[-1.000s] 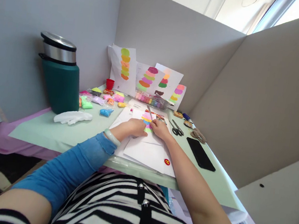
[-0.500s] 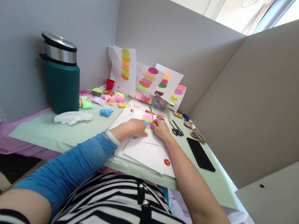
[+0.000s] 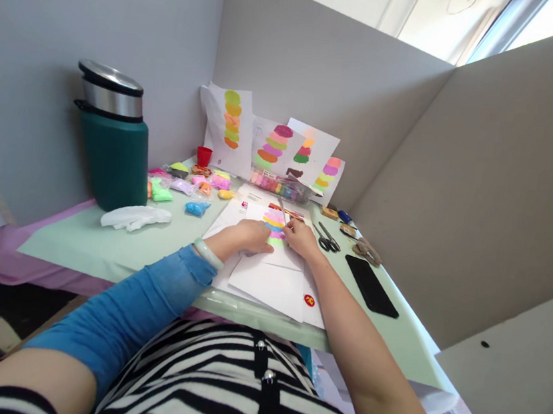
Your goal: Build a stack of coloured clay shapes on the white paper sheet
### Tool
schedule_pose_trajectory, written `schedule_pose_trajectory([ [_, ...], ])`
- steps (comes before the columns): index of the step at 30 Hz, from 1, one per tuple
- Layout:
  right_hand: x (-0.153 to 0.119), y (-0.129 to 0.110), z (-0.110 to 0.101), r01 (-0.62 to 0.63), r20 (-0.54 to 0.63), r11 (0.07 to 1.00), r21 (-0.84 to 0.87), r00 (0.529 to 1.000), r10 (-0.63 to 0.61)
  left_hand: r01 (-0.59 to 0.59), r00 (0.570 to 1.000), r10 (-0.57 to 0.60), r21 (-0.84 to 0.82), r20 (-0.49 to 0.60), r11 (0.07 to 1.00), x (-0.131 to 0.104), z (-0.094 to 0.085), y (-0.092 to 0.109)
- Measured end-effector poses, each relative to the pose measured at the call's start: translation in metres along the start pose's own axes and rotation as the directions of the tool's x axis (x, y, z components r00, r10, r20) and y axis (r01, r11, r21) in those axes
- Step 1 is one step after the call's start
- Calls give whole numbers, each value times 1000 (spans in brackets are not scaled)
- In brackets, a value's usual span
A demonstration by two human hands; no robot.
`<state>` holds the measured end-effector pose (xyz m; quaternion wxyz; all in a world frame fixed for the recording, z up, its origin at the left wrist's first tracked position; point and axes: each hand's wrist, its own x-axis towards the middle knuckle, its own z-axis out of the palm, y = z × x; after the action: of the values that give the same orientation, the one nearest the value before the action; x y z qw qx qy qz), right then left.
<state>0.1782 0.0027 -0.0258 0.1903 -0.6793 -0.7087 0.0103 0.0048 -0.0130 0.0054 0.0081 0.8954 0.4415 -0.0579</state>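
A white sheet (image 3: 286, 257) with stacked bands of coloured clay (image 3: 275, 220) in pink, yellow, blue, purple and green lies in front of me. My left hand (image 3: 253, 236) rests on its left side, thumb apart from the fingers, holding the paper down; the fingertips are at the bands' left edge. In my right hand (image 3: 300, 237), pinched between thumb and fingers, is a thin grey pointed tool (image 3: 282, 209). It slants up and away over the right side of the bands; its exact kind I cannot make out. More white paper (image 3: 266, 290) lies beneath.
A green flask (image 3: 114, 153) and a crumpled white tissue (image 3: 137, 217) stand left, near bagged clay (image 3: 160, 191). Scissors (image 3: 328, 238) and a black phone (image 3: 371, 286) lie right. Behind are a red cup (image 3: 203, 156), a clear-wrapped colour set (image 3: 279, 184) and propped pictures (image 3: 229, 120).
My right hand has shifted slightly to the right with the thin tool, showing a little more of the bands. My left hand stays in place.
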Motion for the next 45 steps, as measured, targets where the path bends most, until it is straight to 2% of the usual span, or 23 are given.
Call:
schedule_pose_trajectory([
  [5, 0, 2, -1, 19, 36, 999, -42, 999, -18, -7, 1000, 7, -1, -12, 1000, 2, 1, -1],
  [16, -2, 0, -7, -66, 14, 994, -89, 998, 67, -13, 1000, 13, -4, -15, 1000, 1, 1, -1],
  [21, -3, -2, -9, -66, 64, 989, -130, 995, 74, -11, 1000, 11, 9, -10, 1000, 0, 0, 0],
  [45, -4, -5, -14, -120, 97, 979, -166, 986, 137, 6, 1000, -6, -22, -25, 1000, 0, 0, -2],
])
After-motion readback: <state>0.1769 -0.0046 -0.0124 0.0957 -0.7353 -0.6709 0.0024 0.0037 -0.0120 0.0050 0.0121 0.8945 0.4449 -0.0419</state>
